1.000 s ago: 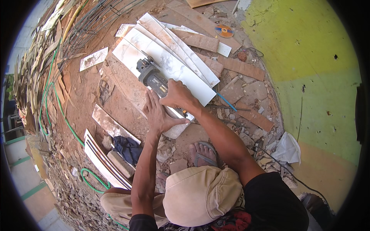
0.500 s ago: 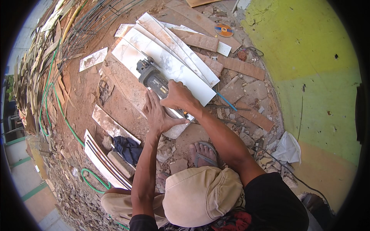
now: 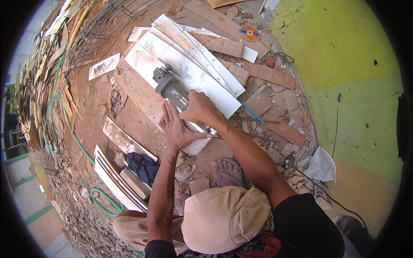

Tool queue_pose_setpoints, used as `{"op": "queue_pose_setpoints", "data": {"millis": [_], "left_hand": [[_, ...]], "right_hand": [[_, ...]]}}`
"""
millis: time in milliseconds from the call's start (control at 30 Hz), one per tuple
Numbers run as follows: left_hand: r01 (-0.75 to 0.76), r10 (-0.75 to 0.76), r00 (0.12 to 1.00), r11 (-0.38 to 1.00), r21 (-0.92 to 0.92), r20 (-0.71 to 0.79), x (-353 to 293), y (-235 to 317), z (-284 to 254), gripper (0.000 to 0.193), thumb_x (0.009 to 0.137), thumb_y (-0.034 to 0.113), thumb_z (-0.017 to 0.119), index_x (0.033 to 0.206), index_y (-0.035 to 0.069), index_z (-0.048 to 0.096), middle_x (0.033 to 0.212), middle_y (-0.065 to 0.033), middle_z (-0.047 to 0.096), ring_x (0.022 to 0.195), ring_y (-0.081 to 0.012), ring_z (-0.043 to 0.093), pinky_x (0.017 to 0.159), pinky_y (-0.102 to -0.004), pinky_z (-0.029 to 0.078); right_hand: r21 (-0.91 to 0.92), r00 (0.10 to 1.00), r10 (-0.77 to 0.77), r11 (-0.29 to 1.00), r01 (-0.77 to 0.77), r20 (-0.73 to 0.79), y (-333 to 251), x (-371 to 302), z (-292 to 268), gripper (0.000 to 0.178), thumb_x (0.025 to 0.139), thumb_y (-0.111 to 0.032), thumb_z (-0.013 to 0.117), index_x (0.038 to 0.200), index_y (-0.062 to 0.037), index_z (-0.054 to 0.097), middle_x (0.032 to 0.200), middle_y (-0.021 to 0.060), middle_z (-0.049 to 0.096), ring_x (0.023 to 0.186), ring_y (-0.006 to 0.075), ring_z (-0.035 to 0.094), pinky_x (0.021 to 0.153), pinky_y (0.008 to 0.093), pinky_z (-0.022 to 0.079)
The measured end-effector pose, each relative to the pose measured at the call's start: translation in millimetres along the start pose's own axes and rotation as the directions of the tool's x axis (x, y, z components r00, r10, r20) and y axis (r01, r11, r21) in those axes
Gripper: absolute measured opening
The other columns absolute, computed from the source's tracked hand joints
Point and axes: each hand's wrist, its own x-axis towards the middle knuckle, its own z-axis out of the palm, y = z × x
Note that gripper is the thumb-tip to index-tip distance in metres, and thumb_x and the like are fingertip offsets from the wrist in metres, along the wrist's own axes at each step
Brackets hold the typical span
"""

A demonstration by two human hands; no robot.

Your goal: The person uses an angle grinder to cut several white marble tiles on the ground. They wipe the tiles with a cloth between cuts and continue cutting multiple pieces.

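Observation:
A dark handheld power cutter (image 3: 174, 90) rests on a long white marble-patterned tile (image 3: 211, 92). My right hand (image 3: 202, 108) is wrapped round the cutter's rear end. My left hand (image 3: 176, 127) lies at the tile's near left edge, close to the cutter, with fingers stretched forward and thumb spread out to the right. Beyond the cutter's head, a thin line runs along the tile toward its far end. More white tile strips (image 3: 189, 47) lie fanned out beside and partly under this tile. The cutter's blade is hidden from view.
Brown tile strips (image 3: 269, 75) and rubble lie right, beside a yellow-green wall (image 3: 340, 51). A round disc (image 3: 250, 34) lies at the back. Left are stacked tile strips (image 3: 114, 180), a dark cloth (image 3: 142, 167) and a green hose (image 3: 69, 118). A black cable (image 3: 322, 191) runs at lower right.
The cutter has shifted very slightly to the right along with my right hand. My left hand stays in the same place.

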Motion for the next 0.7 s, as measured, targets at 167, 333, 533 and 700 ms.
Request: {"op": "queue_pose_setpoints", "data": {"millis": [167, 333, 533, 700], "left_hand": [[-0.002, 0.002, 1.0, 1.0, 0.004, 0.006, 0.0, -0.9, -0.4, 0.18, 0.035, 0.096, 0.075, 0.156, -0.019, 0.008, 0.164, -0.0397, 0.013, 0.157, -0.0482, 0.007, 0.12, -0.0556, 0.015], [-0.006, 0.006, 1.0, 1.0, 0.007, 0.007, -1.0, -1.7, -0.6, 0.179, 0.035, 0.095, 0.076, 0.156, -0.019, 0.008, 0.164, -0.0399, 0.013, 0.157, -0.0483, 0.008, 0.12, -0.0559, 0.015], [0.008, -0.008, 1.0, 1.0, 0.005, 0.026, 0.7, -0.6, -1.6, 0.18, 0.035, 0.094, 0.077, 0.156, -0.019, 0.006, 0.164, -0.0403, 0.013, 0.157, -0.0483, 0.008, 0.12, -0.0559, 0.015], [0.013, -0.012, 1.0, 0.997, -0.072, 0.016, -0.4, -4.5, 2.1, 0.169, 0.038, 0.091, 0.078, 0.158, -0.012, 0.019, 0.166, -0.0388, 0.009, 0.158, -0.0468, -0.001, 0.12, -0.0579, 0.012]], "right_hand": [[-0.006, 1.0, 0.002, 1.0, -0.002, 0.003, 0.7, -3.3, 0.0, 0.061, 0.067, -0.023, 0.072, 0.112, 0.0149, 0.058, 0.105, 0.04, 0.068, 0.099, 0.0523, 0.07, 0.086, 0.0496, 0.058], [-0.007, 1.0, 0.008, 1.0, -0.008, 0.016, -1.1, -4.9, -2.0, 0.062, 0.067, -0.024, 0.072, 0.113, 0.0148, 0.058, 0.108, 0.0409, 0.066, 0.101, 0.0537, 0.069, 0.088, 0.0505, 0.058], [-0.007, 1.0, 0.02, 1.0, -0.02, 0.015, 2.4, -3.5, -0.3, 0.062, 0.067, -0.024, 0.071, 0.114, 0.0148, 0.058, 0.109, 0.0416, 0.066, 0.101, 0.0532, 0.069, 0.088, 0.0505, 0.058], [-0.004, 0.999, 0.032, 0.999, -0.032, 0.023, 0.3, -8.5, -2.2, 0.061, 0.067, -0.022, 0.07, 0.115, 0.0147, 0.058, 0.11, 0.0416, 0.065, 0.102, 0.0528, 0.069, 0.089, 0.0503, 0.057]]}}
